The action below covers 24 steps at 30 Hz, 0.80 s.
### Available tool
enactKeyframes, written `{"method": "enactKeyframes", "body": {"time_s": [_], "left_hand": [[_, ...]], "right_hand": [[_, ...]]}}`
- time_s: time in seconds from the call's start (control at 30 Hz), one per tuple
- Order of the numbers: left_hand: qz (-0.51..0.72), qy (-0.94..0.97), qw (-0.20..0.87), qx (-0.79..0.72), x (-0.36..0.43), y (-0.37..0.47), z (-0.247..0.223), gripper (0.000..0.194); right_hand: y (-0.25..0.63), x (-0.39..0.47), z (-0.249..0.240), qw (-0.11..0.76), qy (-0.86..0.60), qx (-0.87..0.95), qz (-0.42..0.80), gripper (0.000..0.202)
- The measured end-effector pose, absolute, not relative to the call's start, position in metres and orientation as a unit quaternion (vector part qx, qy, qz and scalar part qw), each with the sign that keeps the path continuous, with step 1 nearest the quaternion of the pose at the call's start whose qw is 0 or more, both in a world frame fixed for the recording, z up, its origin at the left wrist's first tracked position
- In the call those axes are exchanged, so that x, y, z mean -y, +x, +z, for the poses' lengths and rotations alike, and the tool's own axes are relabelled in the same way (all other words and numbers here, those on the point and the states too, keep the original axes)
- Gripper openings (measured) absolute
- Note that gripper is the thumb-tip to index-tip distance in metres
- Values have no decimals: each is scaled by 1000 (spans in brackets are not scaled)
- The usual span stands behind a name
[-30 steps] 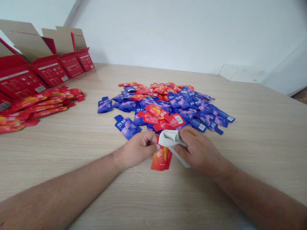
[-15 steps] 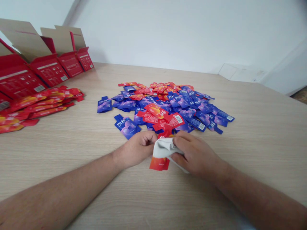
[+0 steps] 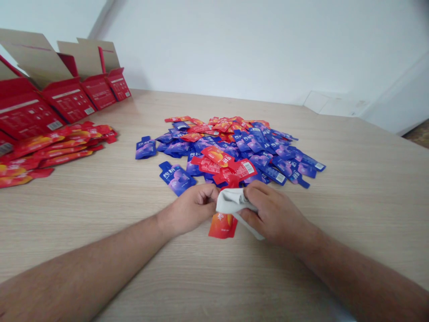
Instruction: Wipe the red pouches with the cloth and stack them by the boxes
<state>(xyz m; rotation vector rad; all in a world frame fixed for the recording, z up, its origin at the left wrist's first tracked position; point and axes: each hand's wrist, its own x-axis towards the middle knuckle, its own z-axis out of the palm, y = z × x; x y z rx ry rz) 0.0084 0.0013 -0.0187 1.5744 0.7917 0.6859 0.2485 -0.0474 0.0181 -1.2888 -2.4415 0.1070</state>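
Note:
My right hand (image 3: 273, 212) is closed round a folded white cloth (image 3: 231, 201). The cloth lies against a red-orange sachet (image 3: 221, 227) and covers its middle part. My left hand (image 3: 192, 208) is closed at the sachet's left edge, thumb and fingers pinched together there. Just beyond my hands spreads a heap of sachets, with blue sachets (image 3: 264, 145) and red sachets (image 3: 217, 156) mixed. A single blue sachet (image 3: 177, 178) lies close beyond my left hand.
Open red cartons (image 3: 69, 97) stand in a row at the back left, flaps up. In front of them lies a pile of red sachets (image 3: 63, 143). Another blue sachet (image 3: 146, 147) sits apart from the heap. The wooden table (image 3: 362, 188) meets a white wall.
The cloth in my right hand has shifted slightly up and to the right, baring more of the red-orange sachet's lower part. My left hand stays in place.

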Motion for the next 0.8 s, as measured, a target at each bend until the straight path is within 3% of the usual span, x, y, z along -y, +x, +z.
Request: {"method": "enactKeyframes", "body": {"time_s": [0.1, 0.27, 0.47, 0.63, 0.8], "left_hand": [[292, 679, 586, -333, -2, 8, -19, 24], [292, 684, 575, -342, -1, 8, -19, 24], [290, 686, 587, -318, -2, 8, -19, 24], [289, 688, 573, -337, -1, 7, -18, 25], [291, 686, 585, -319, -2, 8, -17, 24]], "right_hand": [[250, 45, 16, 211, -492, 844, 22, 10], [248, 47, 17, 164, -422, 890, 55, 8], [250, 46, 18, 210, -498, 841, 19, 11], [247, 49, 18, 161, -415, 894, 57, 9], [250, 46, 19, 204, -488, 849, 19, 9]]}}
